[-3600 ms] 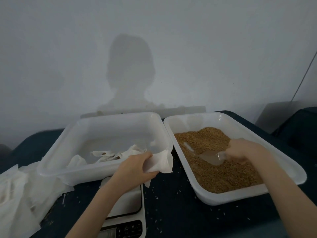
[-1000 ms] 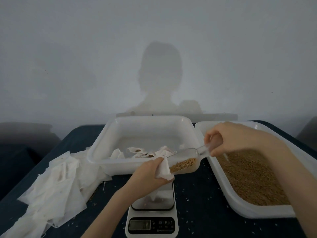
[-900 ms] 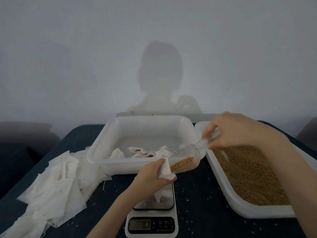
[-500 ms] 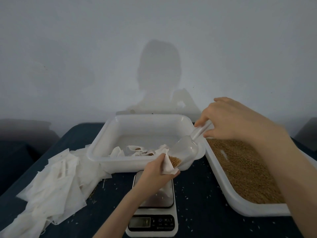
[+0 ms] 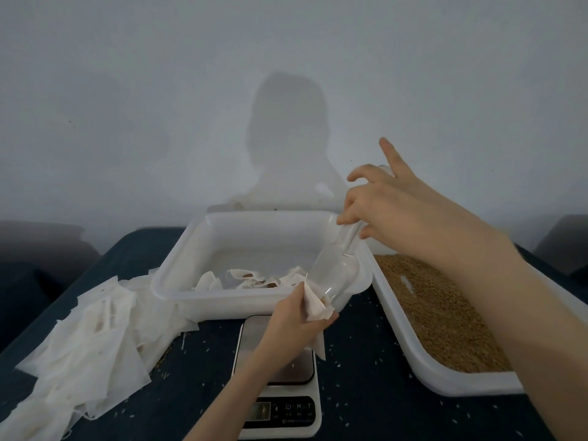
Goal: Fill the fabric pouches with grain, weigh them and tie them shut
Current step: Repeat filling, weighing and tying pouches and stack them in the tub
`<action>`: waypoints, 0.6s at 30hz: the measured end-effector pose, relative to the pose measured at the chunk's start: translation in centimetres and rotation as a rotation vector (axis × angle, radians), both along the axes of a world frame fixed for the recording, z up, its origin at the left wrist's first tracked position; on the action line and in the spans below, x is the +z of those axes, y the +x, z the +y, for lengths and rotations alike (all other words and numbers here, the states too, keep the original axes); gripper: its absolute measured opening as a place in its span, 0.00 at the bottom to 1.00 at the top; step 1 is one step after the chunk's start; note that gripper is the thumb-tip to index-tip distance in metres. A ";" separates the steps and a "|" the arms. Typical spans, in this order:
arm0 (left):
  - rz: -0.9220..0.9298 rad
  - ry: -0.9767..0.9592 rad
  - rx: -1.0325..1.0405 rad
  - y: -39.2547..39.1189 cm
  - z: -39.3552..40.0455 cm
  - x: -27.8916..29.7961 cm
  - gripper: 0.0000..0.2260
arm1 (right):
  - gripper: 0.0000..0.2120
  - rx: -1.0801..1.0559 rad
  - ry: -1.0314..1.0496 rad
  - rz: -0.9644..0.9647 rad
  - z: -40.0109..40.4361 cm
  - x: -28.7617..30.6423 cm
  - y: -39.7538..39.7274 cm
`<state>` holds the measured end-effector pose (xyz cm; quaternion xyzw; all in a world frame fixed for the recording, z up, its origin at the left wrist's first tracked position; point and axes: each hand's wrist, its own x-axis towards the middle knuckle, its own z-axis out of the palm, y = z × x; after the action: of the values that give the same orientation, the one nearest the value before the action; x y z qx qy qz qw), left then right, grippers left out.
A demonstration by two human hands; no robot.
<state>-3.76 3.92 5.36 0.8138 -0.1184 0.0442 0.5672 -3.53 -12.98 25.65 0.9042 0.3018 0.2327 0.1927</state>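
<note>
Head view: the left hand [image 5: 294, 326] pinches a white pouch [image 5: 315, 308] by its mouth, thumb and fingers curled around the fabric, holding it above the scale [image 5: 280, 377]. The pouch's tail hangs down over the scale's platform. The right hand [image 5: 391, 205] grips the handle of a clear scoop [image 5: 331, 275], tipped steeply with its open end down inside the pouch's mouth; the thumb and lower fingers clasp the handle while the index finger sticks straight up. A little grain shows at the scoop's lip, right where it meets the pouch. Behind them sits a white tub [image 5: 178, 275] with a few pouches lying in its bottom. To the right, touching the tub, a white tray [image 5: 445, 381] holds a bed of brown grain [image 5: 439, 313]. A heap of empty pouches [image 5: 82, 342] lies left of the tub on the dark table [image 5: 366, 409], which is dotted with spilled kernels.
</note>
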 end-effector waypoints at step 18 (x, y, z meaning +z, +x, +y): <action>0.019 0.038 -0.003 0.3 1.7 0.4 0.21 | 0.20 -0.071 0.142 0.157 -3.8 -2.5 0.9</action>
<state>-3.41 5.60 5.81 0.8246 -0.1151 0.0334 0.5528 -2.61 -16.73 23.12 0.9411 0.2665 0.1751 0.1120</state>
